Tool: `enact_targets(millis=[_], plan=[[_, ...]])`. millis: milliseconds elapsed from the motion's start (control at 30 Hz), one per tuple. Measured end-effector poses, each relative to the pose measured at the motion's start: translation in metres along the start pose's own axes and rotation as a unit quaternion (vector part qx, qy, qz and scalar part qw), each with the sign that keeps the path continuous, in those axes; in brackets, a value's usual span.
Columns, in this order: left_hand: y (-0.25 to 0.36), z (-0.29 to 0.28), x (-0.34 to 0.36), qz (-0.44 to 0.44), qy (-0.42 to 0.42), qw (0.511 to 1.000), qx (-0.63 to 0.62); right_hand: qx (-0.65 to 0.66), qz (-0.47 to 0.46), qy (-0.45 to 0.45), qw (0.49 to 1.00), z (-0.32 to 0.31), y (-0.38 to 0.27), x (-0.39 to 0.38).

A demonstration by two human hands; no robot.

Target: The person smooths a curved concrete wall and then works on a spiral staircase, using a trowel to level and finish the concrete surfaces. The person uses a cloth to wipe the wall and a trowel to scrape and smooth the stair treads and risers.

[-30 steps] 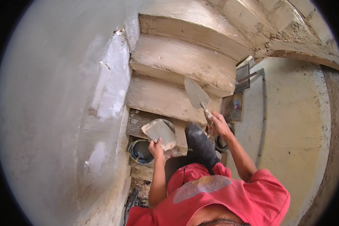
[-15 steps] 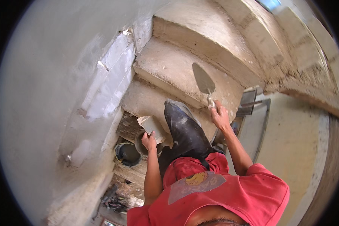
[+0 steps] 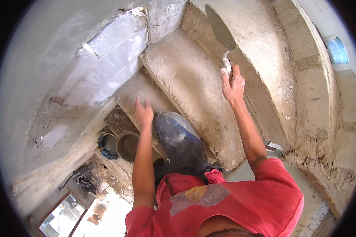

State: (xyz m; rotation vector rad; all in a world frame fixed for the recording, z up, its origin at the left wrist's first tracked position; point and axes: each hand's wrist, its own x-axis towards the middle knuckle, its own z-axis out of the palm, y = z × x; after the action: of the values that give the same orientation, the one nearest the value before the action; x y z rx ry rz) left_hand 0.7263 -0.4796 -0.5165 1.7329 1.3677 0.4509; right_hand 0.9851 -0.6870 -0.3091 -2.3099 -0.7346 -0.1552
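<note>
Head view: leaf-shaped grey metal trowel (image 3: 221, 29) above beige concrete staircase (image 3: 197, 71), likely light and stiff, best gripped by its handle (image 3: 226, 62), where right hand (image 3: 234, 86) is wrapped; blurred left hand (image 3: 144, 113) loosely uncurled, seemingly empty, over staircase's left side.

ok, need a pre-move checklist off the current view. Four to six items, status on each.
1. Trowel gripped in the right hand: ok.
2. Left hand free: ok, looks empty, though motion-blurred.
3. Brown bucket upright: ok, its round mouth faces up.
4. Stair treads free of grit: not ok, loose crumbs show.
5. Wall evenly finished: not ok, a pale patch stands out from the grey around it.
6. Fresh mortar on the trowel blade: cannot tell.
</note>
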Motion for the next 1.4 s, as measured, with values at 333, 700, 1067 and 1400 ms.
enact_targets(millis=[333, 700, 1067, 1400], plan=[[0.17, 0.132, 0.055, -0.147, 0.08, 0.983, 0.077, 0.062, -0.142, 0.024, 0.988, 0.042, 0.037, 0.017], [0.167, 0.141, 0.063, -0.134, 0.096, 0.979, 0.117, -0.123, -0.043, -0.026, 0.991, 0.088, 0.074, 0.029], [0.167, 0.142, 0.063, -0.132, 0.096, 0.979, 0.119, -0.222, 0.029, -0.071, 0.972, 0.088, 0.068, 0.042], [0.169, 0.141, 0.063, -0.141, 0.095, 0.977, 0.129, -0.223, 0.08, -0.104, 0.966, 0.09, 0.059, 0.047]])
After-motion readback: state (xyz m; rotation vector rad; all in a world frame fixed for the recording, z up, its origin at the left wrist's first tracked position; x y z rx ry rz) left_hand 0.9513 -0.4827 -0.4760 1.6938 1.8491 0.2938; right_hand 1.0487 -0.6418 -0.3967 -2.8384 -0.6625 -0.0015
